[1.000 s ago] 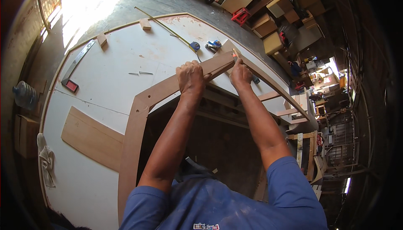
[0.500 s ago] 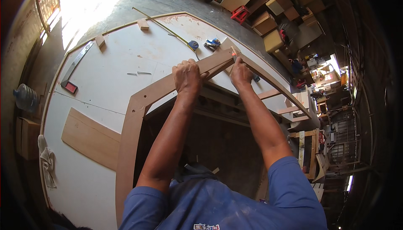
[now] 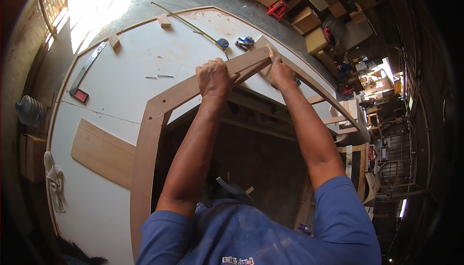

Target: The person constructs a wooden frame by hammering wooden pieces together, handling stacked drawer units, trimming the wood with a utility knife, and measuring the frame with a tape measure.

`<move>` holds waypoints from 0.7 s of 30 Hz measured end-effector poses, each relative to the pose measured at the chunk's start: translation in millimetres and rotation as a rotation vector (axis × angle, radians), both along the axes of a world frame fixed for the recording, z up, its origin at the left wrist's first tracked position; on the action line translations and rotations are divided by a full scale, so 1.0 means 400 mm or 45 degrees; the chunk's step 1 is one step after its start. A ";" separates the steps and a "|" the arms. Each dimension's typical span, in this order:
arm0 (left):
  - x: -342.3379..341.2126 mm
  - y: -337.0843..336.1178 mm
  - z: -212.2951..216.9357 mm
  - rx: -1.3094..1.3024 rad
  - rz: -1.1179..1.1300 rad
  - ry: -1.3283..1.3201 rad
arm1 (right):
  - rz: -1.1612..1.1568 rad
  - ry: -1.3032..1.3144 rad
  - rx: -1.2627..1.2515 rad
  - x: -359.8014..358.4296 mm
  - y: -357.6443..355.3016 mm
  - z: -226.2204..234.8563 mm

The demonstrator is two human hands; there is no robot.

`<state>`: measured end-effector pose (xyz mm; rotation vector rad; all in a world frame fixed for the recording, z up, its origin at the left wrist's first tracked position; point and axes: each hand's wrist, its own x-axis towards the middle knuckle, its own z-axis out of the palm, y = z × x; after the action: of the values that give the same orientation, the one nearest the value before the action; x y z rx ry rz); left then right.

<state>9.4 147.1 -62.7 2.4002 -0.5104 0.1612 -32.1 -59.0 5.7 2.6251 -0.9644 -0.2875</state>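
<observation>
A large brown wooden frame (image 3: 159, 115) with angled corners stands over the white worktable (image 3: 116, 76). My left hand (image 3: 213, 77) grips the frame's top rail from above. My right hand (image 3: 281, 73) holds the same frame at its upper corner joint, fingers wrapped around the wood. Both forearms reach up from the lower edge of the view, in blue sleeves. The frame's left rail runs down along the table's near side.
On the table lie a flat wooden board (image 3: 101, 153), a long metal square with a red end (image 3: 83, 76), small wood blocks (image 3: 163, 21), a tape measure (image 3: 223, 43) and a blue tool (image 3: 245, 41). A water bottle (image 3: 30, 111) stands at left. Boxes and wood frames crowd the right.
Both hands and the frame's top rail have shifted slightly up and toward the far side of the table. The grip stays the same.
</observation>
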 end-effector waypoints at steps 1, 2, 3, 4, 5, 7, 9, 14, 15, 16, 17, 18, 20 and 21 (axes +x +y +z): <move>0.004 -0.001 -0.007 0.000 0.002 -0.005 | 0.005 0.006 0.003 -0.002 0.011 0.005; 0.005 -0.005 -0.012 0.005 0.003 0.018 | -0.010 -0.014 -0.002 -0.015 0.015 0.001; 0.006 -0.009 -0.016 0.009 0.005 0.040 | -0.023 -0.034 -0.008 -0.038 0.021 0.001; 0.005 -0.003 -0.017 0.034 0.018 0.069 | -0.037 0.100 0.081 -0.076 0.040 0.005; -0.010 -0.017 -0.010 0.007 0.003 0.057 | -0.105 0.515 0.202 -0.181 -0.044 -0.038; -0.003 -0.045 -0.001 0.031 0.025 -0.002 | -0.168 0.100 0.121 -0.449 -0.151 -0.141; -0.015 -0.036 0.008 0.092 -0.023 0.031 | -0.500 0.218 0.071 -0.486 -0.078 -0.097; 0.000 -0.006 -0.012 0.010 0.000 0.061 | -0.367 -0.816 0.961 -0.334 -0.053 0.044; -0.004 -0.018 -0.003 -0.021 -0.019 0.062 | -0.309 -1.018 1.169 -0.320 -0.107 0.049; -0.001 -0.014 -0.005 -0.002 -0.019 0.065 | -0.303 -1.028 1.178 -0.288 -0.128 0.054; -0.003 -0.017 0.009 0.021 -0.014 0.042 | -0.311 -1.069 1.396 -0.263 -0.154 0.059; -0.005 -0.020 0.024 0.079 -0.015 0.044 | -0.315 -1.103 1.617 -0.239 -0.180 0.063; -0.005 -0.014 0.030 0.098 -0.030 0.002 | -0.286 -1.080 1.701 -0.196 -0.257 0.045; -0.007 -0.013 0.035 0.108 -0.022 -0.016 | -0.266 -1.049 1.767 -0.181 -0.297 0.032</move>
<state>6.6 141.8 -48.7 2.4775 -0.5538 0.1498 -104.7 -178.0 18.3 4.0478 -1.7299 0.2427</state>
